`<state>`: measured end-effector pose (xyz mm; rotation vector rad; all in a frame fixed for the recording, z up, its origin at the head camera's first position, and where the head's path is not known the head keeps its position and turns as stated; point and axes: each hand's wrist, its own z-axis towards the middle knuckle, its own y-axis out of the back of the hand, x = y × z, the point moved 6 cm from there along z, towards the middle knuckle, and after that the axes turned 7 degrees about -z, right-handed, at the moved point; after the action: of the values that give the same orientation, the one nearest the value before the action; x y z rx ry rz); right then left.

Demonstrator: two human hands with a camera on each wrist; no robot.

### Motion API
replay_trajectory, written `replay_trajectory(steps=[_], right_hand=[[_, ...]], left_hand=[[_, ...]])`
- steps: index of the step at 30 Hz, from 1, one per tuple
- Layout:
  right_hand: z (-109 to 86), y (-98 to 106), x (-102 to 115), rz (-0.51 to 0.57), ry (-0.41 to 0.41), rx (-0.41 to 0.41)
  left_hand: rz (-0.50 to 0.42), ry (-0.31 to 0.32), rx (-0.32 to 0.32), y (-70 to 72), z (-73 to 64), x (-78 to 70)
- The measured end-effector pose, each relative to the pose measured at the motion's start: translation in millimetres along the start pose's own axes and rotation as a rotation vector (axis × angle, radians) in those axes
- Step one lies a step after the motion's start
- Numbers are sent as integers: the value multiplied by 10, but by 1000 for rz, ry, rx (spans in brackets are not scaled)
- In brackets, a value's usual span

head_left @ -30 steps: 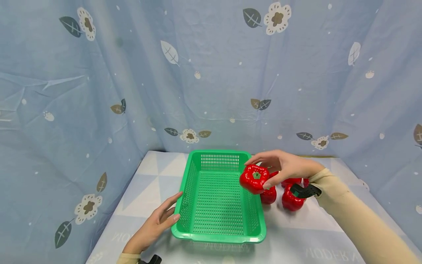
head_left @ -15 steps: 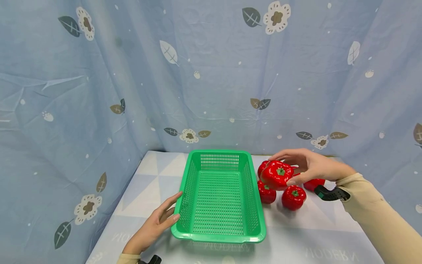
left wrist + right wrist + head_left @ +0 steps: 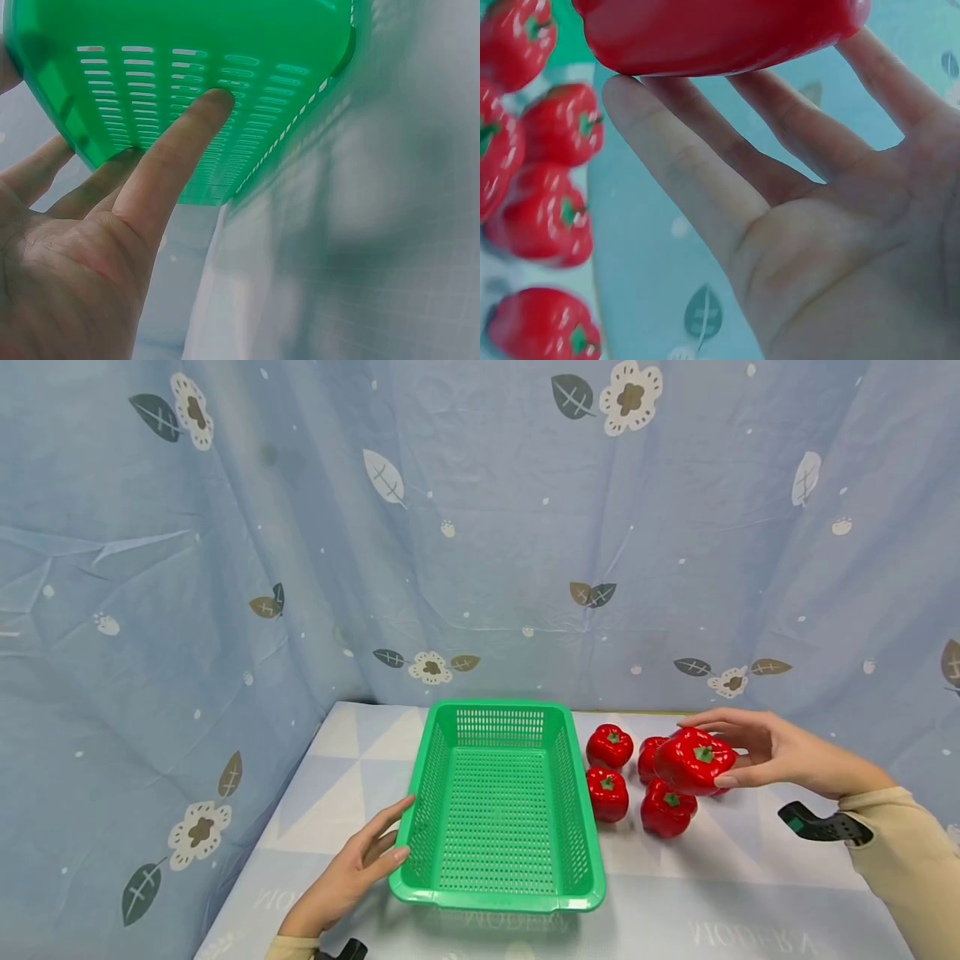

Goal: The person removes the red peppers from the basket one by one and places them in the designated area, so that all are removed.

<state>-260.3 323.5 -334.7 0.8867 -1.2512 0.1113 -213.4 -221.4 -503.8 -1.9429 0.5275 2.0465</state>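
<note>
A red bell pepper [image 3: 688, 762] with a green stem is held in my right hand [image 3: 795, 756], above other peppers to the right of the basket. In the right wrist view, the fingertips and thumb support the pepper [image 3: 720, 34] from beneath its glossy side. My left hand [image 3: 345, 872] rests against the left side of a green plastic basket [image 3: 498, 902]. Its thumb [image 3: 172, 161] lies straight along the slotted outer wall, and the other fingers reach toward the rim. No pepper lies inside the basket.
Several red bell peppers stand on the table right of the basket, among them a near pepper [image 3: 668, 810] and a back pepper [image 3: 609, 746]. A patterned cloth covers the table [image 3: 675, 918]. Behind hangs a blue flowered curtain [image 3: 510, 552].
My right hand has carried the bell pepper to the right, from over the basket's right rim to above the peppers on the table. The left hand and basket have stayed put.
</note>
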Motion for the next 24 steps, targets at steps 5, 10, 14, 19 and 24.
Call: replay_trajectory(steps=[5, 10, 14, 19, 24], right_hand=[[-225, 74, -177, -31, -50, -71], [-426, 102, -390, -60, -133, -148], [-586, 99, -624, -61, -213, -174], [-742, 82, -875, -91, -277, -199], [-827, 3, -1106, -92, -358, -234]], left_hand=[[-5, 0, 4, 3, 3, 10], [-9, -1, 6, 1, 12, 3], [-15, -4, 10, -10, 21, -19], [-7, -4, 4, -12, 16, -38], [0, 2, -5, -15, 3, -43]])
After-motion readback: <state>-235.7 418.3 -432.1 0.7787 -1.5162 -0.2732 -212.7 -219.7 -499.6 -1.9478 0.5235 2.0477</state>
